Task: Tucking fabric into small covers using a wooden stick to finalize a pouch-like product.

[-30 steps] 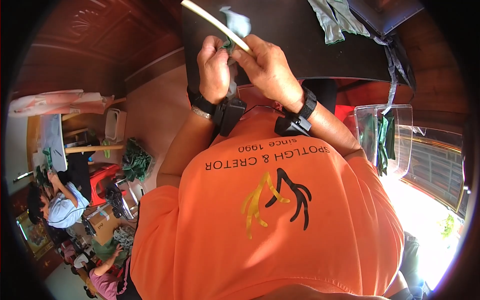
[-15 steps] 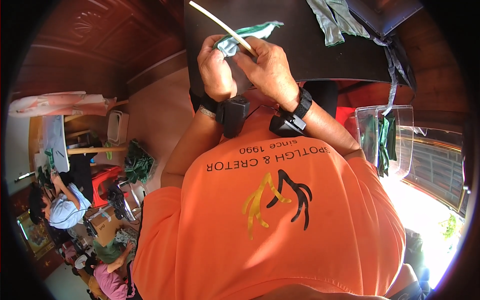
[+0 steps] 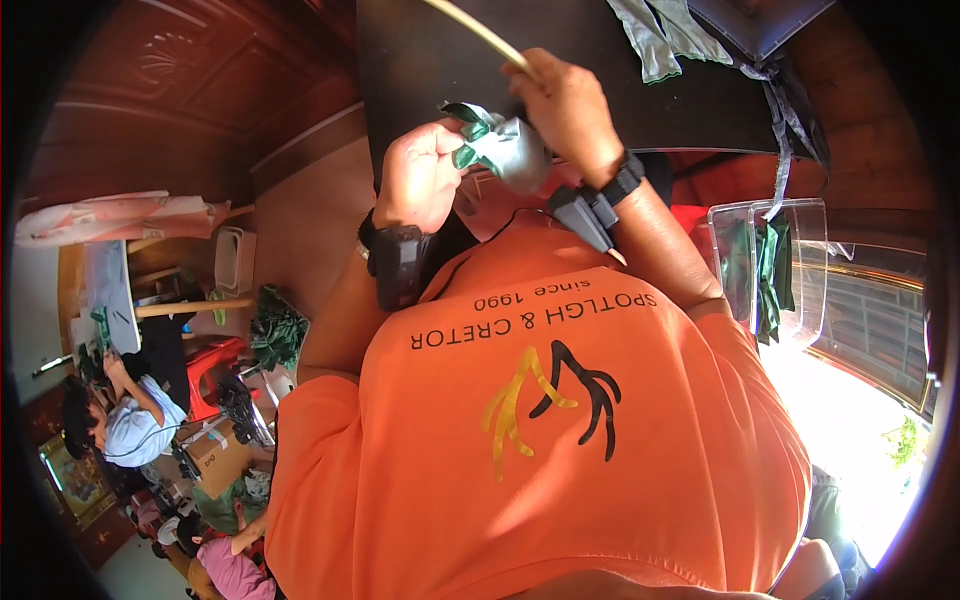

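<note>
A small piece of green and silvery-grey cloth (image 3: 500, 150) hangs from my left hand (image 3: 418, 180), pinched between thumb and fingers; its lower right part is blurred. My right hand (image 3: 572, 115) is closed round the lower end of a thin, pale, slightly bent stick (image 3: 482, 33). The stick slants up and left, and its far end passes out of the picture. Both hands are over the near edge of the dark table (image 3: 430, 60), with the stick apart from the cloth. Each wrist wears a black strapped device.
Pale grey cloth strips (image 3: 670, 45) lie at the table's far right, one trailing over the edge. A clear plastic bin (image 3: 718, 260) with dark green cloth (image 3: 772, 275) stands at right. On the left, a person (image 3: 145, 420) works at another table near a green cloth heap (image 3: 278, 325).
My hands have parted. The right has drawn the stick up and right, out of the cloth; the left has dropped slightly down and left with the cloth, which now hangs bunched.
</note>
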A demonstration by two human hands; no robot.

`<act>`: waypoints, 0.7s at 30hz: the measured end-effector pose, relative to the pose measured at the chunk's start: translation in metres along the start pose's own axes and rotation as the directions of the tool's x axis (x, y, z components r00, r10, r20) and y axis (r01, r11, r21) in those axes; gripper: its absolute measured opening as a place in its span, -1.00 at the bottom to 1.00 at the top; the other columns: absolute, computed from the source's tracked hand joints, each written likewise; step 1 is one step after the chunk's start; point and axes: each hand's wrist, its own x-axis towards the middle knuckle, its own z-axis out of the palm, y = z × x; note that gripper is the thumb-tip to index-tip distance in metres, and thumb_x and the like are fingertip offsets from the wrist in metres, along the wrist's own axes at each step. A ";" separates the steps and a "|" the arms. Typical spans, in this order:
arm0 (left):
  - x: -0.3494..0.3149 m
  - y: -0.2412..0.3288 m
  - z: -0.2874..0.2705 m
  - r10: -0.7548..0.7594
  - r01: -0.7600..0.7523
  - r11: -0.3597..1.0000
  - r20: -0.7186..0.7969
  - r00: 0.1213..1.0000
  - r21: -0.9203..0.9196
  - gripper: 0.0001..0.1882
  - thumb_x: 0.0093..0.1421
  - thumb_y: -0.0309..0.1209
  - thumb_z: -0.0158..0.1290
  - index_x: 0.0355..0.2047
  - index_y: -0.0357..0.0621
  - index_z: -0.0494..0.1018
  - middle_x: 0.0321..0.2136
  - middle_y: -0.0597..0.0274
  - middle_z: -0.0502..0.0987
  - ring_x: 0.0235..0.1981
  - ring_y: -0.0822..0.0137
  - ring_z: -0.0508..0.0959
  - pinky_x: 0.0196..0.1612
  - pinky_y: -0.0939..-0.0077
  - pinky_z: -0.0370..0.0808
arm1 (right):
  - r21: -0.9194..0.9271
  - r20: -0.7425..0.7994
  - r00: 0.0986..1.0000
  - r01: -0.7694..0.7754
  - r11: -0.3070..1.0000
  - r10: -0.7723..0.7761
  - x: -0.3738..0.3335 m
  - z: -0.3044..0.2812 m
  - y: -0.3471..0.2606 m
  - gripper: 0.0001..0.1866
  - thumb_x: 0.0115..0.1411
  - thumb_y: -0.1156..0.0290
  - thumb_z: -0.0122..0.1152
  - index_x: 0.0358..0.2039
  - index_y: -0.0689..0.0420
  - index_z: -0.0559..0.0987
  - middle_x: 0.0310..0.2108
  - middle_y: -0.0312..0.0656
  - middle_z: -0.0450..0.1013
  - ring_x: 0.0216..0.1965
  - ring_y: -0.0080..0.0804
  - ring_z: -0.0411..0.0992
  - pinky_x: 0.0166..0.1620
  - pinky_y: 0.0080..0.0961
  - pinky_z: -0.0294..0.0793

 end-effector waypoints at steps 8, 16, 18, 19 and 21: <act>0.002 0.016 -0.011 0.163 -0.155 0.987 -0.234 0.959 0.052 -0.63 0.11 -0.37 -0.17 -0.14 -0.35 0.39 -0.15 0.02 0.48 -0.15 0.21 0.46 -0.07 0.37 0.34 | 0.299 0.012 0.998 0.050 0.953 -0.056 -0.012 -0.024 -0.025 -0.64 -0.03 0.21 0.36 -0.30 0.18 0.55 -0.52 -0.18 0.46 -0.55 -0.43 0.43 -0.48 -0.51 0.39; -0.001 0.004 0.003 0.155 -0.147 0.988 -0.213 0.965 0.051 -0.75 0.11 -0.41 -0.13 -0.20 -0.18 0.39 -0.25 0.27 0.45 -0.19 0.37 0.40 -0.06 0.42 0.30 | 0.102 0.010 0.990 0.141 0.985 -0.143 -0.012 0.015 -0.036 -0.76 -0.12 0.38 0.28 -0.41 0.18 0.54 -0.43 -0.16 0.45 -0.45 -0.14 0.46 -0.36 -0.33 0.46; -0.002 0.002 0.007 0.231 -0.176 0.959 -0.252 0.940 0.223 -0.79 0.08 -0.41 -0.09 -0.28 -0.19 0.41 -0.32 0.31 0.45 -0.26 0.45 0.40 -0.15 0.53 0.30 | 0.089 0.027 0.986 0.159 0.983 -0.162 -0.012 0.017 -0.033 -0.80 -0.10 0.42 0.22 -0.41 0.19 0.53 -0.44 -0.16 0.44 -0.46 -0.14 0.46 -0.36 -0.33 0.46; -0.004 0.002 0.006 0.235 -0.178 0.958 -0.255 0.938 0.225 -0.79 0.08 -0.41 -0.09 -0.28 -0.19 0.41 -0.32 0.31 0.45 -0.26 0.45 0.40 -0.15 0.53 0.30 | 0.162 0.020 0.978 0.204 0.965 -0.210 -0.012 0.018 -0.033 -0.82 -0.08 0.44 0.18 -0.41 0.19 0.52 -0.47 -0.15 0.45 -0.47 -0.14 0.46 -0.37 -0.33 0.45; -0.005 -0.001 0.000 0.391 -0.267 0.860 -0.225 0.892 0.436 -0.81 0.07 -0.42 -0.10 -0.32 -0.23 0.40 -0.37 0.32 0.44 -0.33 0.48 0.38 -0.19 0.60 0.29 | 0.235 0.009 0.966 0.249 0.939 -0.258 -0.013 0.016 -0.037 -0.83 -0.06 0.46 0.14 -0.40 0.20 0.50 -0.50 -0.13 0.45 -0.49 -0.14 0.46 -0.38 -0.33 0.45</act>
